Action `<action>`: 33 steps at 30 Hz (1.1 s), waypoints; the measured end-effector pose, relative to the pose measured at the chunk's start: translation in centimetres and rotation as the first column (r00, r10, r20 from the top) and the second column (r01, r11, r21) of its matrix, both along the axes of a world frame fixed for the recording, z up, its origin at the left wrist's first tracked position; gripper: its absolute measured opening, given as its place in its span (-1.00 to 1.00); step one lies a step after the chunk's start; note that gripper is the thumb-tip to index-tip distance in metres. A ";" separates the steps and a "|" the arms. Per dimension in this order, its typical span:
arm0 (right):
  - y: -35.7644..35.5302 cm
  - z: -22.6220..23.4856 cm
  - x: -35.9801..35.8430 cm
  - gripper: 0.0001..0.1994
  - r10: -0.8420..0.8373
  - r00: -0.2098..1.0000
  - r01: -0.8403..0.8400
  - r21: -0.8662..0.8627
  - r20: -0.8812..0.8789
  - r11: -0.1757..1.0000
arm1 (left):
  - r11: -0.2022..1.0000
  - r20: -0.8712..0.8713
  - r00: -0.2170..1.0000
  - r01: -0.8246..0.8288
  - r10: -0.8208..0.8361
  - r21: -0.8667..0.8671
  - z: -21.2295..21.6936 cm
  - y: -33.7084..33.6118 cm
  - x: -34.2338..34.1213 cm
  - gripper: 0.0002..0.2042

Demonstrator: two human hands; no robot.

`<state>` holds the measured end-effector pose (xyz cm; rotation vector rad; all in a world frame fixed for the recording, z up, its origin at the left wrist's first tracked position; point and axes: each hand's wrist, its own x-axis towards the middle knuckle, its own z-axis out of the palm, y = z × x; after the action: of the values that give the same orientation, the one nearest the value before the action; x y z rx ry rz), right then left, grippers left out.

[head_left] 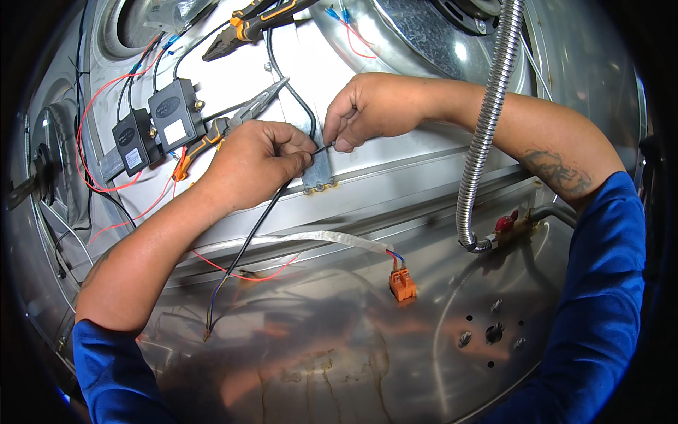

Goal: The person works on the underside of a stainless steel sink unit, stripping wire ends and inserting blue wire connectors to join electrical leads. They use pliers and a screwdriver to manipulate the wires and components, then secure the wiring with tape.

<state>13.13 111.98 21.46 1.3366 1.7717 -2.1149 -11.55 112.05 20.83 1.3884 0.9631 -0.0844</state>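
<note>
My left hand (258,161) and my right hand (374,109) meet over a metal strip (320,173), their fingertips pinched. A short, thin dark piece (324,148) spans the gap between them, with an end in each pinch; its exact kind is too small to tell. A black cable (301,107) comes down from above, passes by my left fingers and emerges below, ending in thin coloured wires (209,321). Beside my left hand lie long-nose pliers (248,113) with orange and black handles. Farther up are combination pliers (233,35), also orange and black.
Two black boxes (176,113) with wires sit at the left on the white panel. A ribbed metal hose (487,120) hangs in front of my right forearm. An orange connector (402,284) ends a white-sleeved lead over the steel sheet (318,339). Loose red wires (85,134) curve at the left.
</note>
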 end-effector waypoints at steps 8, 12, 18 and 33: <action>-0.1 -0.4 0.1 -0.79 -0.005 0.999 0.005 -0.003 -0.032 1.000 | 1.000 -0.012 1.000 0.009 -0.009 -0.010 -0.1 0.3 0.3 -0.85; -0.1 -0.2 -0.1 -0.79 0.016 1.000 -0.016 -0.019 0.007 1.000 | 0.999 -0.027 0.999 0.042 -0.042 0.022 0.2 0.4 0.6 -0.84; -0.1 -0.2 -0.1 -0.79 0.009 1.000 -0.009 0.013 -0.004 1.000 | 0.998 -0.037 0.998 0.054 -0.053 0.030 0.7 0.5 1.0 -0.85; -0.1 -0.2 -0.2 -0.77 0.013 1.000 -0.012 0.038 -0.023 0.999 | 0.998 -0.045 0.997 0.062 -0.062 -0.011 0.9 0.6 1.3 -0.93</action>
<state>12.97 111.84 21.29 1.3114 1.8333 -2.1098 -10.26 112.65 21.74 1.4129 0.9559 -0.1674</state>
